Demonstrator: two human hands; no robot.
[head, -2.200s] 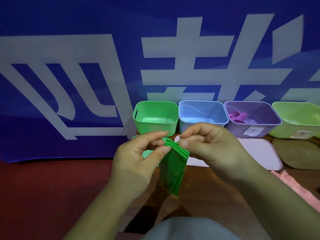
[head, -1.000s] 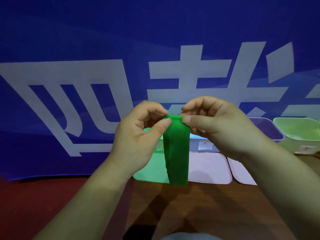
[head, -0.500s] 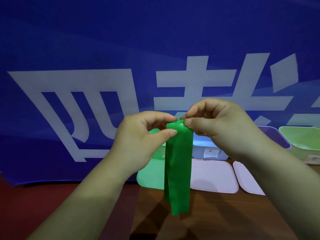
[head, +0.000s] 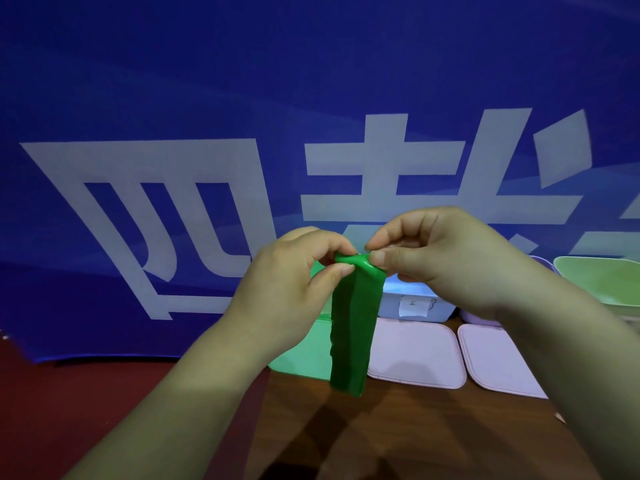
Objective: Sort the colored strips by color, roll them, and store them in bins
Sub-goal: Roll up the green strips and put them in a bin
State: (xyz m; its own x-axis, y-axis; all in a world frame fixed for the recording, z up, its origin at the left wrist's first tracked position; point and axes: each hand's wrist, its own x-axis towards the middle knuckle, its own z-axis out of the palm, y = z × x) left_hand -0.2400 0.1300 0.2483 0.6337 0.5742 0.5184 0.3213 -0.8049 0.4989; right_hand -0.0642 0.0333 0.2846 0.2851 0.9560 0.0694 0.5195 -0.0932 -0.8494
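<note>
— Where was the green strip (head: 353, 327)?
— Hanging above the bench (head: 415, 431), in front of the bins (head: 415, 303), with its top end curled over.
— Which step?
— Rolling, barely begun, I'd judge. The next move was to wind the hanging length up evenly.
— The hands?
— Fingers curled, the left hand (head: 294, 289) and the right hand (head: 443, 258) both pinched that top end.

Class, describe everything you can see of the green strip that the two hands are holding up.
The green strip is a bright, deep green band, thin and pliable, slightly glossy like plastic film, and seemingly several layers lying together. Its top end is curled over and pinched between the fingertips of the left hand and the right hand. The rest hangs nearly straight down, lower end free, in front of the green lid and a pink lid.
</note>
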